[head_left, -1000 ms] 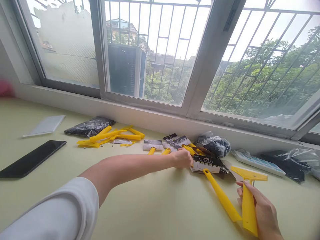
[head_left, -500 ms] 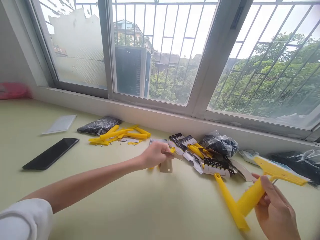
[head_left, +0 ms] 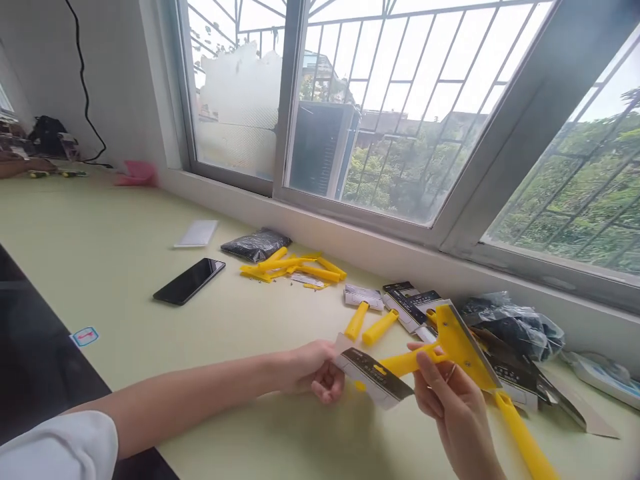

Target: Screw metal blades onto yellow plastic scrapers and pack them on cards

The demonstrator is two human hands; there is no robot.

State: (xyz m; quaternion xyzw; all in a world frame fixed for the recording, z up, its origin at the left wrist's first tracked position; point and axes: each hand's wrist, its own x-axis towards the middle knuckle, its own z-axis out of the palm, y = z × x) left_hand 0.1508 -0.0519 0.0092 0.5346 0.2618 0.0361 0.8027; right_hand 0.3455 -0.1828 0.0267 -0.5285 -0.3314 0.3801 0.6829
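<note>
My right hand (head_left: 453, 400) is closed round the neck of a yellow scraper (head_left: 457, 340), its wide blade head tilted up to the right. My left hand (head_left: 320, 377) pinches the left end of a black-and-white cardboard packaging sleeve (head_left: 377, 377). The scraper's handle meets this sleeve, and yellow shows through its openings; whether the handle is inside or behind it I cannot tell. Just beyond lie two yellow handles (head_left: 380, 327), one with a card at its top. Another yellow handle (head_left: 525, 437) lies right of my right hand.
Yellow scraper parts (head_left: 300, 267) and small screws lie near the window, beside a black plastic packet (head_left: 257, 245). A phone (head_left: 190, 281) and a white packet (head_left: 197, 233) are farther left. More cards and a clear bag with dark contents (head_left: 515, 327) lie along the sill at right.
My right hand has brought the scraper leftward to the cardboard sleeve in my left hand. The sleeve's printed face now shows. The view has swung left.
</note>
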